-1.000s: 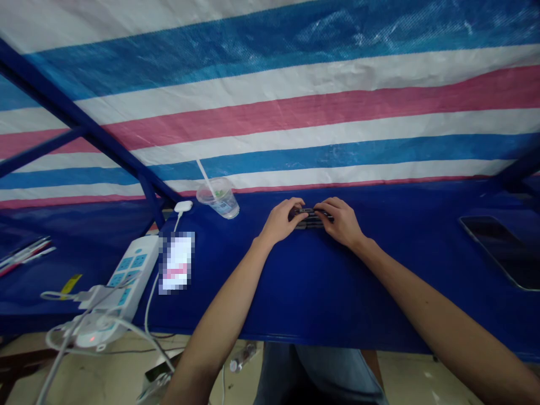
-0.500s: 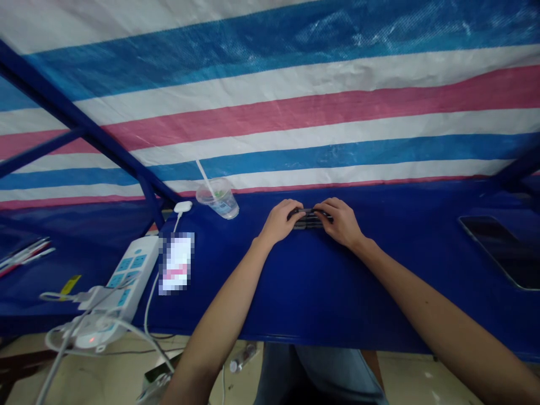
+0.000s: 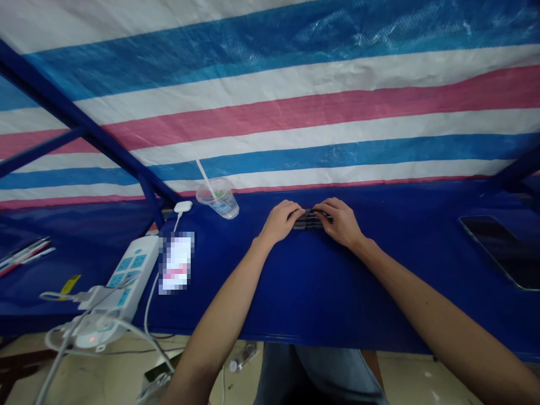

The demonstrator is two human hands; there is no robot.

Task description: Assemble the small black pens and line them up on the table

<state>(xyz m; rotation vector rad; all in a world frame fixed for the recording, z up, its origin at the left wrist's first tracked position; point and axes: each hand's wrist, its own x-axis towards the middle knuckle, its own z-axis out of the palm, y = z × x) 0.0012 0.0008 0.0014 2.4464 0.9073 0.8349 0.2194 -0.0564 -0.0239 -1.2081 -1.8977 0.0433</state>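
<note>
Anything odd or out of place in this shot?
The pixelated patch beside the power strip stands out: it is deliberately blurred, so what lies there cannot be identified.

the left hand (image 3: 279, 223) and the right hand (image 3: 341, 223) hold a small black ridged thing (image 3: 310, 219) between them, with the fingers (image 3: 294, 209) on top of it. it is just over a blue bench (image 3: 320, 298). a clear plastic cup (image 3: 218, 199) with a straw (image 3: 205, 177) stands past the left hand. a white power strip (image 3: 126, 275) lies further left, and a dark phone (image 3: 502, 251) lies off to the right.
</note>
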